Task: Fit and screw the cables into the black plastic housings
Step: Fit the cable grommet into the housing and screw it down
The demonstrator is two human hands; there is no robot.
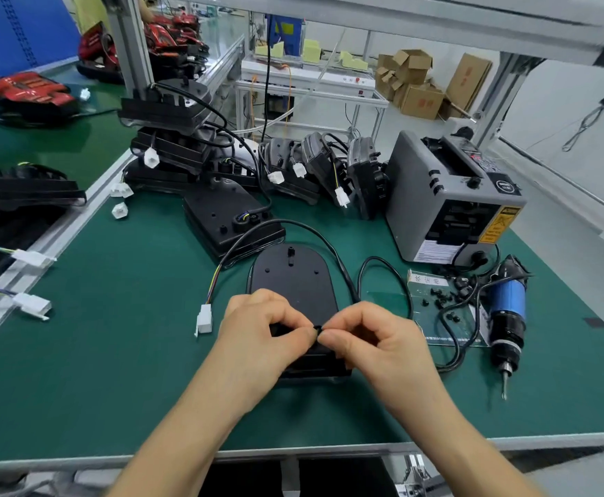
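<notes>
Directly in front of the person, a black plastic housing (289, 281) lies flat on the green bench (114, 353), its near end hidden under both hands. The left hand (261, 328) and right hand (368, 338) meet over it, fingers curled, each pinching the same small black part (317, 329) between thumb and forefinger; what that part is cannot be told. A black cable (282, 220) arcs round the far end of the housing, from a white connector (204, 319) lying left of the hands down to the right hand. To the right, an electric screwdriver (506, 317) rests on the bench beside a clear tray (433, 331) of small black pieces. A grey machine (447, 199) stands behind it, and more housings (171, 138) are stacked farther back.
</notes>
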